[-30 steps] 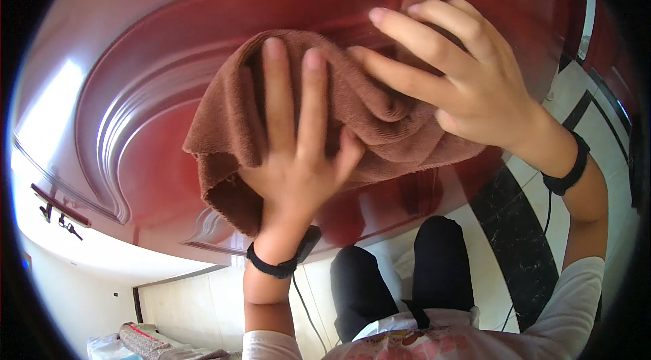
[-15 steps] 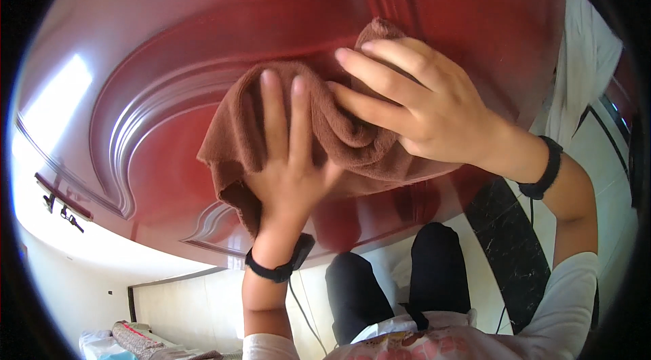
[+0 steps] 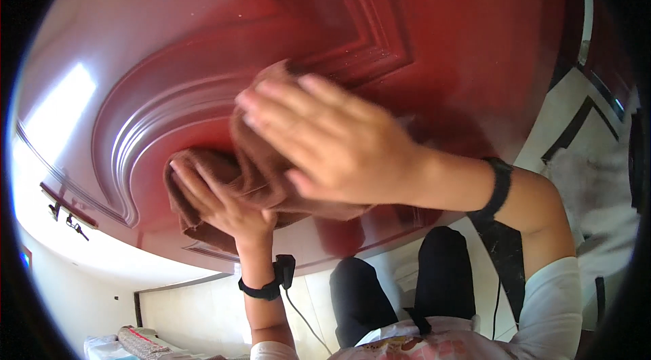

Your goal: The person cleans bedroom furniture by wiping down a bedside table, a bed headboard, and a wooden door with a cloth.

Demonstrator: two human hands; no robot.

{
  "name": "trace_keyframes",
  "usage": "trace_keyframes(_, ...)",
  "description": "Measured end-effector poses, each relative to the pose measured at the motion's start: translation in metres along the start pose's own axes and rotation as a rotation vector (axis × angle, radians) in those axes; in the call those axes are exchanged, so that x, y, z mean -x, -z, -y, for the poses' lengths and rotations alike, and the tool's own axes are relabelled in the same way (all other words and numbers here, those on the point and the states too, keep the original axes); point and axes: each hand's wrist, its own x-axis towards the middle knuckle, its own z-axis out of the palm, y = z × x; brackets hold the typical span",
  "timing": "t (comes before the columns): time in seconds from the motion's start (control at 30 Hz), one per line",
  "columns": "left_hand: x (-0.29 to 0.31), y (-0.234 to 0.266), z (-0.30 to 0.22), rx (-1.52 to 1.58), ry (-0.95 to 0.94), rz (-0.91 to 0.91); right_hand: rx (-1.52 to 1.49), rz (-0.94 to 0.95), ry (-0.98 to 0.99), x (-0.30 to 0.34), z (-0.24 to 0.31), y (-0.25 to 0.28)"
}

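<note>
A folded brown cloth [image 3: 251,170] lies bunched against a glossy dark red panelled door [image 3: 461,75]. My left hand [image 3: 234,214] is open on its lower left part, fingers stretched out and thumb apart, pressing it against the surface. Over the upper folds lies my right hand [image 3: 339,143], somewhat smeared by motion. Its fingers reach up and left across the cloth, with the thumb below, so a bunched fold sits between them. The palm side is hidden. Each wrist wears a black band.
Curved raised mouldings [image 3: 129,136] run across the red surface. A handle plate with keys [image 3: 71,221] is at its left edge. Below are my black-clad legs [image 3: 444,275] and a pale tiled floor with a black strip [image 3: 502,251]. Fabric items [image 3: 139,343] lie at lower left.
Both hands and the cloth have shifted left; the left hand has also moved lower. My right hand has come closer to the left one and turned more to the left.
</note>
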Motion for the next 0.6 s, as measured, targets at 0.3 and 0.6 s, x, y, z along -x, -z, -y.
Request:
trace_keyframes(0.3,0.001,0.002,-0.009,0.08,-0.026,0.018,0.144,0.021,-0.062,0.035,-0.044,0.038)
trace_keyframes(0.6,-0.022,-0.008,-0.084,0.307,-0.246,0.126,0.13,0.104,-0.093,0.041,-0.051,0.064)
